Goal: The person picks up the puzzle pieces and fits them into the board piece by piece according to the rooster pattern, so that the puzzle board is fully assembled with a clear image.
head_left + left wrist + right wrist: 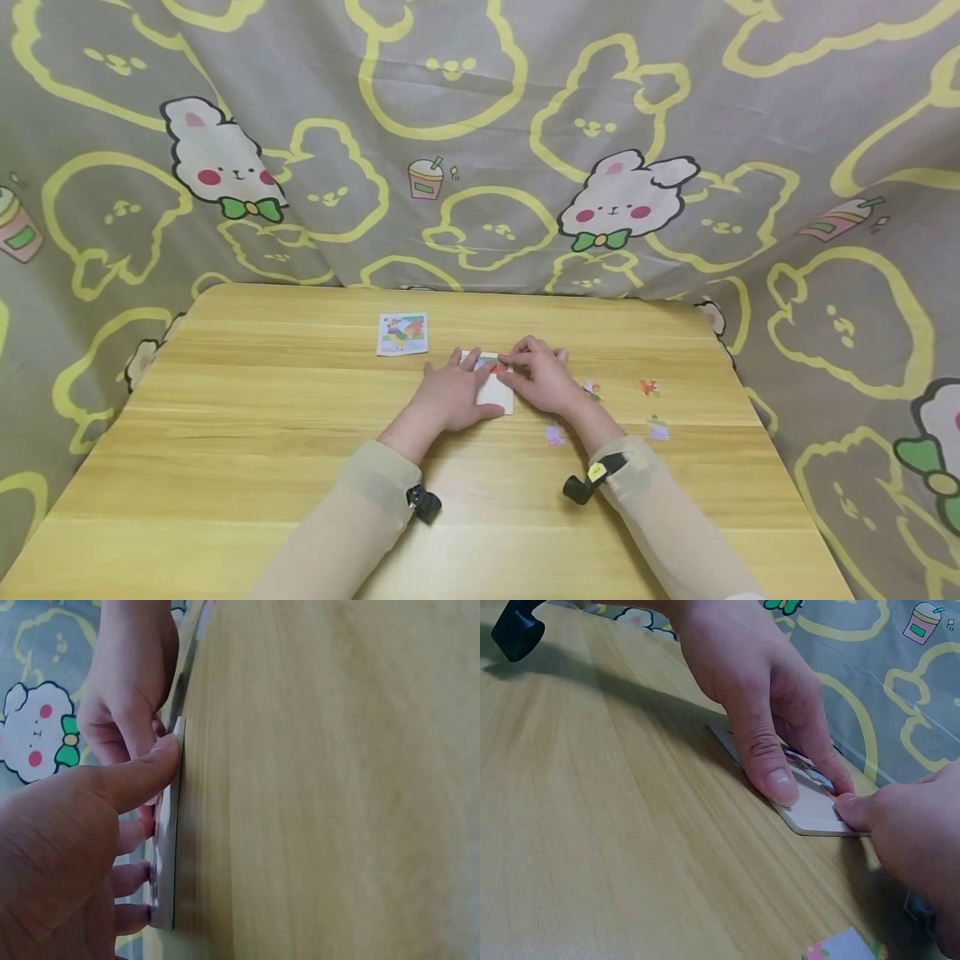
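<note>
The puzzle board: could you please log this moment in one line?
left hand: resting on board; right hand: touching puzzle piece; loose pieces: board's right; picture card: board's left

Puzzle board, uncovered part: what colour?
White; the puzzle board shows it best in the head view.

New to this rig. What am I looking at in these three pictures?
No machine: a person's bare left hand and right hand work at a wooden table. A small black camera sits on each wrist; those give the two close-ups. The wide picture comes from the head, looking forward and down. The left hand steadies a white board; the right hand's fingers are at its far edge, their grip unclear. Loose puzzle pieces lie to the right, a rooster card to the left.
</note>
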Demonstrator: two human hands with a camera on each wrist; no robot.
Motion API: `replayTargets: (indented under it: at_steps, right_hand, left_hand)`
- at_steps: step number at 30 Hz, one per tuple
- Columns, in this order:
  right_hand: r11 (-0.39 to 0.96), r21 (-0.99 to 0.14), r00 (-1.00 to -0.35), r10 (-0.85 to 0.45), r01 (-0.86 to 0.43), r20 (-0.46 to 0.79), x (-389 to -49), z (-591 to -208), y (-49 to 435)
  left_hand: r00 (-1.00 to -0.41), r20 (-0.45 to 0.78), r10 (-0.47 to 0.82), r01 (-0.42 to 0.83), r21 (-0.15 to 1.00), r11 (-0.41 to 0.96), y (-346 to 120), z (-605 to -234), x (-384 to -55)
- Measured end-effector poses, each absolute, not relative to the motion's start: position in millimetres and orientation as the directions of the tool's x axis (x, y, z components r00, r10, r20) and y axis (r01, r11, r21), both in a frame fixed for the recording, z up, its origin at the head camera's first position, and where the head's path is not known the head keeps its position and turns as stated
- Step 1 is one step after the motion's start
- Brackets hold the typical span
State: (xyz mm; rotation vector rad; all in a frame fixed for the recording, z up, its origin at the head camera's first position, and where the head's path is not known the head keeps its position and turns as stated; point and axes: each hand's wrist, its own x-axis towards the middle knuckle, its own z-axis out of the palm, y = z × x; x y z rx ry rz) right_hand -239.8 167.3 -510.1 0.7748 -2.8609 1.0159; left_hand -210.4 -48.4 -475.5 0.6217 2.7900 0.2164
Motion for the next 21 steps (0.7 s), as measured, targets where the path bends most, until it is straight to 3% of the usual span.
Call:
replayTargets:
  at_steps: [11, 21]
  right_hand:
    - [0.655, -0.627, -0.896, -0.407, -0.422, 0.179, -239.9, -513.3, 165.0]
    - [0.684, -0.535, -0.863, -0.456, -0.496, 0.216, -241.8, -511.9, 163.1]
  left_hand:
    - [-0.872, -0.237, 0.428, 0.392, 0.183, 0.902, -47.6, -477.3, -211.1]
    - [-0.879, -0.241, 0.412, 0.386, 0.148, 0.911, -46.9, -475.7, -211.2]
